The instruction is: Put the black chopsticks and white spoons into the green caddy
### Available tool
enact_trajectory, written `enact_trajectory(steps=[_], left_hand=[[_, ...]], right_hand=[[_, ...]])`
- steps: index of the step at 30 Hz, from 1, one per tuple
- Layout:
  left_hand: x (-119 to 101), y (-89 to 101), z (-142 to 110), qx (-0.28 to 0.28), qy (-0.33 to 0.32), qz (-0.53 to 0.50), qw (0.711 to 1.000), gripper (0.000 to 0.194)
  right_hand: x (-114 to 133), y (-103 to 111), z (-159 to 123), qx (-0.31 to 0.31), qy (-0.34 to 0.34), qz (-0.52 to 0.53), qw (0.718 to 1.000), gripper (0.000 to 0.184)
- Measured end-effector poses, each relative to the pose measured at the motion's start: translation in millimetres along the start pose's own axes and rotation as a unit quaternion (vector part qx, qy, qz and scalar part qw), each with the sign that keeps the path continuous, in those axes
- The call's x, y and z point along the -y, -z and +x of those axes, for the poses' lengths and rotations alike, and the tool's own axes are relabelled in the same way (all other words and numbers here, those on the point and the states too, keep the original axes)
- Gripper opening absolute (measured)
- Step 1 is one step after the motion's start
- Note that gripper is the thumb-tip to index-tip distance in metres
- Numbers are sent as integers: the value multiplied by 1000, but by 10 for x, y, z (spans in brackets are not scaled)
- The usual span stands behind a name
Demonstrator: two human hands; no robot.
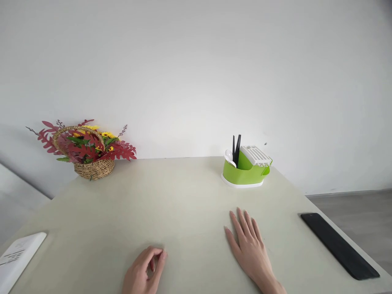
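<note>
My left hand [145,270] rests near the front of the pale table [183,196], its thumb and index finger pressed together at the tips. Whether anything small sits in that pinch I cannot make out. To the right, my right hand [248,245] lies palm down on the tabletop with its fingers spread, holding nothing. Beyond its fingertips, apart from them, stands a green utensil caddy [245,176] with a white base and a white slotted rack [256,156]. Upright in the caddy are black-handled utensils [237,149] and a white spoon [230,159].
At the far left stands a woven basket [95,169] of red and yellow flowers. A white box-like object [21,255] with dark markings is at the near left. Along the right edge lies a flat black object [337,245]. Behind the table rises a white wall [190,81].
</note>
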State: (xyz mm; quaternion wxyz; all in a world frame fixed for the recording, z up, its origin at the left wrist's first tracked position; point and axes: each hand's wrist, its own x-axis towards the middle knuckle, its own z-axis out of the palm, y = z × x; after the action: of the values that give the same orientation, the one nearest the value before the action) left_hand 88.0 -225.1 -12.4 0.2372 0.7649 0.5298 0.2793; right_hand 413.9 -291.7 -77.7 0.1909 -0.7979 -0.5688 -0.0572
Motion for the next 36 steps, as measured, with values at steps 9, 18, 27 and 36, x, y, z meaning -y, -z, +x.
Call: enact_trajectory(steps=[9,18,27,36], left_hand=[[-16,1,-51,13,-6,-11,1000,42],[-70,39,-79,12,-11,-23,1000,42],[-15,20,-89,18,-27,-34,999,40],[-57,47,-117,29,-31,-40,998,40]], right_hand=[[-28,20,-35,14,-5,-2,1000,70],[-66,-12,-51,14,-10,4,1000,68],[-71,-3,-59,14,-5,11,1000,67],[-115,-8,-66,17,10,13,1000,66]])
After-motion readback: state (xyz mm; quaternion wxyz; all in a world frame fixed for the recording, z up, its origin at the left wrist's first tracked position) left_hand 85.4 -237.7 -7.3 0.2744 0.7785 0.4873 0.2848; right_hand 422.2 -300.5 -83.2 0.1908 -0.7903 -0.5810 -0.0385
